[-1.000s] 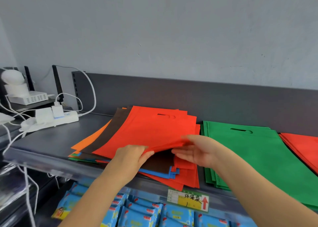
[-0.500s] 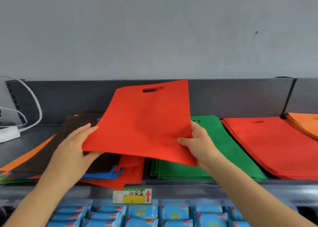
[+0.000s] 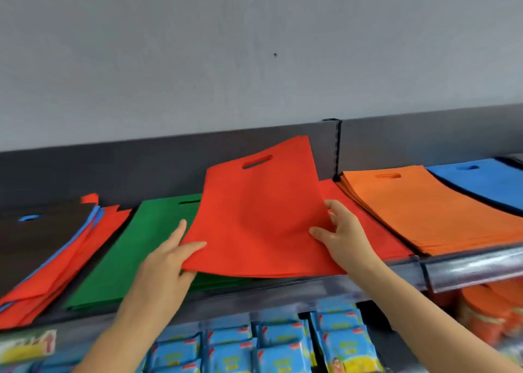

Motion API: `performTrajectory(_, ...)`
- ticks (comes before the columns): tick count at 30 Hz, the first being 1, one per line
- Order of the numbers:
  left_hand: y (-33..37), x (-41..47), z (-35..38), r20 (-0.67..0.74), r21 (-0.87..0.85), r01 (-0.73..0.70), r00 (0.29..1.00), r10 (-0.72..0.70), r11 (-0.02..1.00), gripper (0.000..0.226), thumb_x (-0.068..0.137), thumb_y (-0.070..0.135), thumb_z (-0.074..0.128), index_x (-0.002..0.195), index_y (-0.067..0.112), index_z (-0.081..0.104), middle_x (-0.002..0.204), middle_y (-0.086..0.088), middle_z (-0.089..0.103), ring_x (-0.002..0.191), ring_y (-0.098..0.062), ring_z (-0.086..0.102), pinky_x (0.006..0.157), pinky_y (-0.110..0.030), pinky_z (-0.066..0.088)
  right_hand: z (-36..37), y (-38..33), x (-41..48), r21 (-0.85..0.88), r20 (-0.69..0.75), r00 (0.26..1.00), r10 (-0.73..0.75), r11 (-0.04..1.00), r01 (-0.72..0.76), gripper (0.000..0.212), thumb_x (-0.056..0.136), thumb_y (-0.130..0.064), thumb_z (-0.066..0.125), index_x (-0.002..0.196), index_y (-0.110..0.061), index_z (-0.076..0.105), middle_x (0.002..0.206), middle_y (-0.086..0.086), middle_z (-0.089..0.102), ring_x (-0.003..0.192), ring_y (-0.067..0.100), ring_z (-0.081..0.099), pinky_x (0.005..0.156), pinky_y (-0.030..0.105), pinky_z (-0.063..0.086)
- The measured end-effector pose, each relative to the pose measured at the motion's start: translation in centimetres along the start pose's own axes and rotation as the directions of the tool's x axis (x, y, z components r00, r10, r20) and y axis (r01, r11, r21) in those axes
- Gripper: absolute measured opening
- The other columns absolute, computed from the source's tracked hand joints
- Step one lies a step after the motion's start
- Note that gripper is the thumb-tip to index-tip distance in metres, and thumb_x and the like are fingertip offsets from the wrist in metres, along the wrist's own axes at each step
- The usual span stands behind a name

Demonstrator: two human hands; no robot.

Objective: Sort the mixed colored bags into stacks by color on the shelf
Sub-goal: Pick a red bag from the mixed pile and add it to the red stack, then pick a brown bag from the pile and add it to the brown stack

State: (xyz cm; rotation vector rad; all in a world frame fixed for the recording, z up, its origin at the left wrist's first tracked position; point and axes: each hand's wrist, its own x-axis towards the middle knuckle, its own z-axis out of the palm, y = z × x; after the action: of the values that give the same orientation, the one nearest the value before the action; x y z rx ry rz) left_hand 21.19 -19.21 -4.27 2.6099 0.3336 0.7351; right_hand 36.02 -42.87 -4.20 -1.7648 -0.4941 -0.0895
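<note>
Fingers of the right hand pinch the right side of a red bag. The left hand holds its near left corner, thumb on top. The bag is tilted up over the shelf, near the front edge, above the green stack and the red stack. The orange stack and blue stack lie toward the right end. A mixed pile lies at the left end.

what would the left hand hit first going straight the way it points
The left hand holds the red bag; past it, over the green stack, likely the shelf's back panel, depth unclear.
</note>
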Motion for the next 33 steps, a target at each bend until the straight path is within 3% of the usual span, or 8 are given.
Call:
performTrajectory(3,3.9,0.0,3.5,0.027,0.127,-0.055,0.998,0.052,0.990,0.057,0.072,-0.006,0.068,0.122,0.021,0.063,0.149,0.009,0.032,0.117,-0.021,0.056,0.097,-0.034,0.046,-4.6,2.0,1.2,-0.075,0.005,1.000,0.006,0.997,-0.006,0.040,0.084,0.000,0.063,0.118,-0.017,0.050,0.119,0.000,0.055,0.117,0.010,0.044,0.096,0.027,0.037)
performTrajectory(8,8.2,0.9,7.4,0.118,0.225,-0.139,0.986,0.114,0.964,0.054,0.085,0.004,0.059,0.135,0.021,0.049,0.145,0.004,0.039,0.128,-0.018,0.044,0.104,-0.029,0.035,-9.7,5.0,4.6,-0.314,0.015,0.998,0.055,0.948,-0.048,0.055,0.082,-0.009,0.067,0.133,-0.008,0.047,0.131,0.010,0.055,0.126,0.025,0.047,0.099,0.029,0.036)
performTrajectory(13,9.6,1.8,9.2,0.295,0.278,-0.130,0.955,0.044,0.952,0.049,0.096,0.043,0.039,0.142,0.027,0.035,0.150,0.009,0.030,0.135,-0.009,0.027,0.110,-0.022,0.020,-10.9,6.3,6.2,-0.657,0.107,0.986,0.126,0.754,-0.026,0.061,0.086,-0.023,0.062,0.140,-0.007,0.037,0.139,0.015,0.045,0.127,0.031,0.042,0.102,0.035,0.035)
performTrajectory(17,9.4,1.7,9.2,0.362,0.333,-0.120,0.932,-0.010,0.935,0.086,0.075,0.078,0.005,0.142,0.032,0.033,0.148,0.014,0.030,0.134,-0.007,0.024,0.109,-0.026,0.022,-10.5,6.3,5.7,-0.750,0.130,0.988,0.077,0.660,0.048,0.065,0.088,-0.021,0.058,0.144,-0.012,0.028,0.153,0.009,0.022,0.136,0.034,0.023,0.108,0.040,0.028)
performTrajectory(19,9.5,1.6,9.2,0.354,0.370,-0.133,0.935,-0.008,0.919,0.102,0.063,0.083,-0.009,0.142,0.034,0.031,0.149,0.015,0.028,0.133,-0.007,0.022,0.108,-0.031,0.023,-9.9,6.0,5.3,-0.752,0.166,0.986,-0.007,0.646,0.132,0.061,0.089,-0.020,0.055,0.144,-0.015,0.030,0.153,0.004,0.024,0.137,0.031,0.022,0.108,0.038,0.028)
performTrajectory(25,9.8,0.5,8.0,0.273,0.437,-0.178,0.960,0.058,0.882,0.076,0.081,0.071,0.012,0.146,0.033,0.021,0.153,0.016,0.014,0.137,-0.008,0.010,0.110,-0.033,0.015,-6.1,4.1,2.7,-0.579,0.345,0.923,-0.169,0.736,0.351,0.043,0.090,-0.024,0.057,0.132,-0.019,0.050,0.138,-0.002,0.048,0.128,0.021,0.041,0.105,0.030,0.032)
performTrajectory(29,7.1,-0.8,4.5,0.197,0.444,-0.181,0.975,0.102,0.878,0.073,0.080,0.065,0.006,0.140,0.037,0.036,0.146,0.021,0.028,0.133,-0.003,0.021,0.107,-0.029,0.020,-2.6,2.4,0.6,-0.512,0.438,0.872,-0.218,0.736,0.442,0.038,0.092,-0.028,0.054,0.130,-0.023,0.052,0.134,-0.006,0.051,0.127,0.016,0.042,0.103,0.026,0.034)
performTrajectory(33,1.8,-1.9,-0.4,0.118,0.471,-0.128,0.990,0.082,0.873,0.049,0.090,0.056,0.031,0.127,0.034,0.054,0.132,0.020,0.048,0.122,-0.007,0.043,0.099,-0.031,0.035,2.1,0.1,-0.6,-0.480,0.491,0.834,-0.251,0.721,0.500,0.039,0.092,-0.028,0.054,0.131,-0.023,0.051,0.133,-0.005,0.053,0.126,0.016,0.045,0.103,0.027,0.035)
